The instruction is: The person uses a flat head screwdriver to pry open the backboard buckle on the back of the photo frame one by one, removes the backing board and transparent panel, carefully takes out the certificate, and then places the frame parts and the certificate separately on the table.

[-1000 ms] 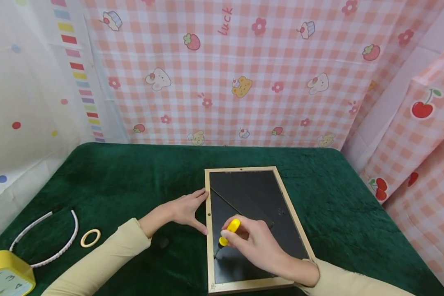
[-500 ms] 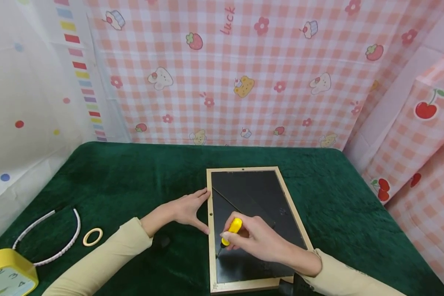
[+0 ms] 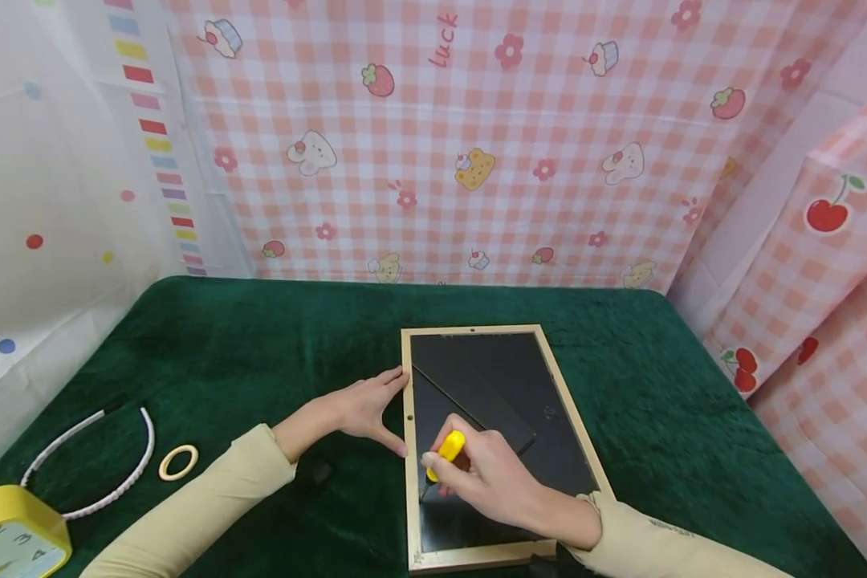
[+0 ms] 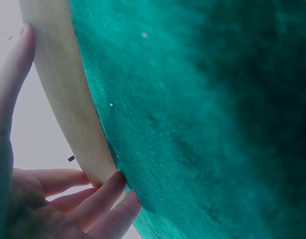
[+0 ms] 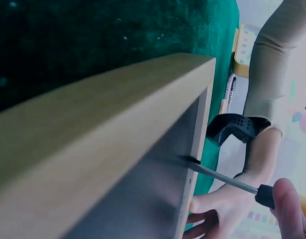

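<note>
A wooden picture frame (image 3: 571, 397) lies with its black backing board (image 3: 491, 353) upward; a dark diagonal strip (image 3: 494, 405) crosses the board. My right hand (image 3: 494, 482) grips a screwdriver by its yellow handle (image 3: 449, 445). Its metal shaft (image 5: 228, 179) slants down to the inner edge of the frame's left side, where the tip meets a small dark tab (image 5: 193, 160). My left hand (image 3: 364, 411) rests against the left side with thumb and fingers spread. In the left wrist view, the left fingers (image 4: 105, 199) touch the frame's outer edge.
Dark green cloth (image 3: 296, 337) covers the table. On the left are a white headband (image 3: 111, 498), a wooden ring (image 3: 178, 463) and a yellow clock (image 3: 22, 526). A small dark object (image 3: 321, 472) lies below the left wrist. A checked curtain (image 3: 419, 160) hangs behind.
My right hand has shifted slightly left and turned with the screwdriver, its tip staying at the same spot. More of the diagonal strip shows. The left hand keeps its place.
</note>
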A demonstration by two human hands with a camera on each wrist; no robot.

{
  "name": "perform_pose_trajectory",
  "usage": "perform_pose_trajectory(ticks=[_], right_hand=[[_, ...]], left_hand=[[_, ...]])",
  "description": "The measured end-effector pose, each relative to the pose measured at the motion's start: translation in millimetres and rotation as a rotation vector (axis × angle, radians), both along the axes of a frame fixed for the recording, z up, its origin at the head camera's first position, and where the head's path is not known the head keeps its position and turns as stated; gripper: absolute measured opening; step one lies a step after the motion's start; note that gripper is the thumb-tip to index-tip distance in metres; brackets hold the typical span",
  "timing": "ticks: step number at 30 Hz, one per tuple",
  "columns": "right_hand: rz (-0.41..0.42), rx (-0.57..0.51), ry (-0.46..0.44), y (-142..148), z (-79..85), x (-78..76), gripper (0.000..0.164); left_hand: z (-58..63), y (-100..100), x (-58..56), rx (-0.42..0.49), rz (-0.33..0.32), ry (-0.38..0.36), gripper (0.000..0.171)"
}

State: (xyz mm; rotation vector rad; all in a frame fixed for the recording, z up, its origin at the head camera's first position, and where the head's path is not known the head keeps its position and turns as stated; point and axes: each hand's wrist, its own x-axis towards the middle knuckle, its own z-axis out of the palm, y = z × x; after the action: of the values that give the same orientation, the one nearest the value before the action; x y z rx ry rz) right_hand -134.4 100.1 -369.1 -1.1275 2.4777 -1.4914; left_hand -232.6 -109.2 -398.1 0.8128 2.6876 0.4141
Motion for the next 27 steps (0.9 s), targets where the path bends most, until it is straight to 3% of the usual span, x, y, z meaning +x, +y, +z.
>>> perform_pose_trajectory(ticks=[7, 14, 21, 27], right_hand=[[0.044, 0.058, 0.157, -10.1, 2.5, -4.4, 0.010], [0.062, 0.070, 0.191, -8.1, 6.8, -7.0, 0.009], [0.011, 0.125, 0.098, 4.4, 10.1, -10.9, 0.012], [0.054, 0.149, -0.029, 22.1, 9.1, -16.0, 0.012]], left_hand=[[0.6, -2.9, -0.5, 0.021, -0.012, -0.006, 0.110], [-0.9, -2.7, -0.8, 0.031, -0.016, -0.014, 0.111], [-2.5, -2.0, -2.0, 0.006, -0.027, -0.005, 0.112], [-2.1, -1.8, -0.4, 0.000, -0.026, 0.003, 0.112]])
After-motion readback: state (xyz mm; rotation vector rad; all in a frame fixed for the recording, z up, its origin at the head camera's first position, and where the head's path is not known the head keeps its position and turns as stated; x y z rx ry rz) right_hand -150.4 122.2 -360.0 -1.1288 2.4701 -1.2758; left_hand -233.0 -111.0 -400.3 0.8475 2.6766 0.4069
